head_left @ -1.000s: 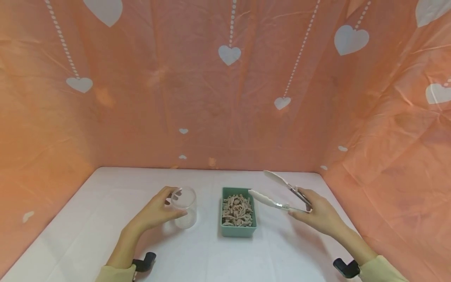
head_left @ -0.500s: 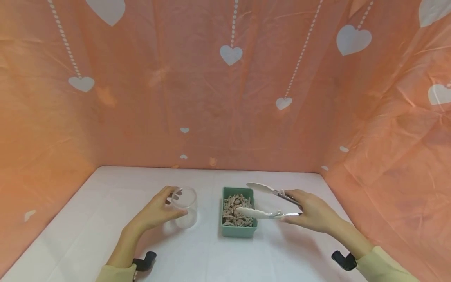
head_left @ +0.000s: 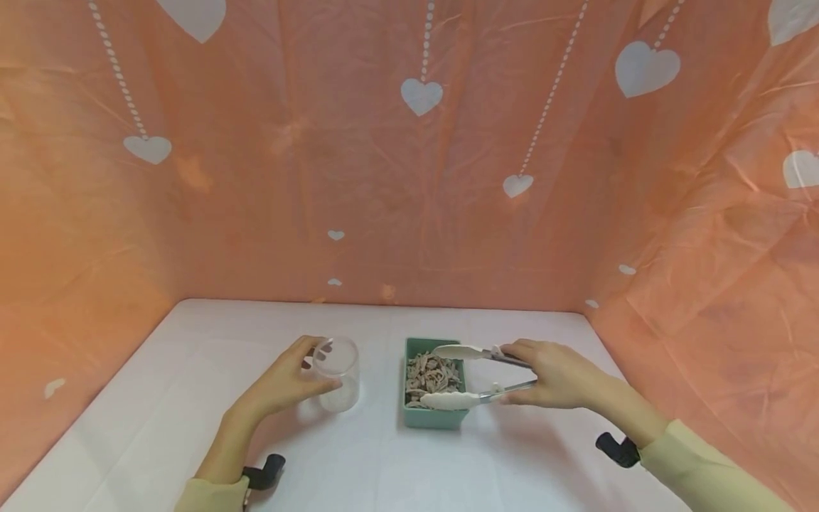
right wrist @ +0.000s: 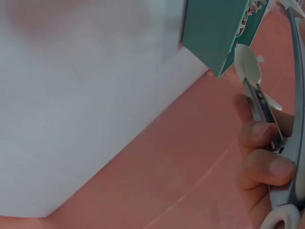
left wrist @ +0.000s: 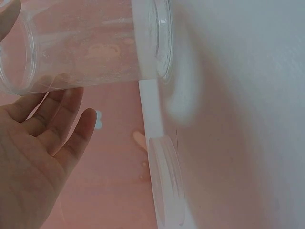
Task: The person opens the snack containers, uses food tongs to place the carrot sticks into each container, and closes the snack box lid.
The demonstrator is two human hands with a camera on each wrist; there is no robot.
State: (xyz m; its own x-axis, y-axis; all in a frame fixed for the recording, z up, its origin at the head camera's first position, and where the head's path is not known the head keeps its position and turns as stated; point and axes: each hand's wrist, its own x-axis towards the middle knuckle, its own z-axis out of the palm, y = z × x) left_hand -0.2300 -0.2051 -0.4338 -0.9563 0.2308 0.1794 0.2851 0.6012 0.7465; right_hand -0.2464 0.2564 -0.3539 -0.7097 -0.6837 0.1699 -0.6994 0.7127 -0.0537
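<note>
A clear plastic jar, with no lid on its rim, stands upright on the white table. My left hand holds it around the upper part, thumb on the near side and fingers behind. To its right sits a green rectangular container filled with greyish-brown dried strips. My right hand grips metal tongs with white scalloped tips. The tongs are spread apart, both tips over the container; whether they touch the strips cannot be told. The right wrist view shows fingers curled round the tongs' metal arms.
In the left wrist view, a clear round lid lies on the table beyond the left hand. Orange cloth with white hearts surrounds the white tabletop at the back and both sides.
My right hand has moved left with the tongs, bringing their spread tips from the container's right side to over the strips. The left hand and jar have stayed in place.
</note>
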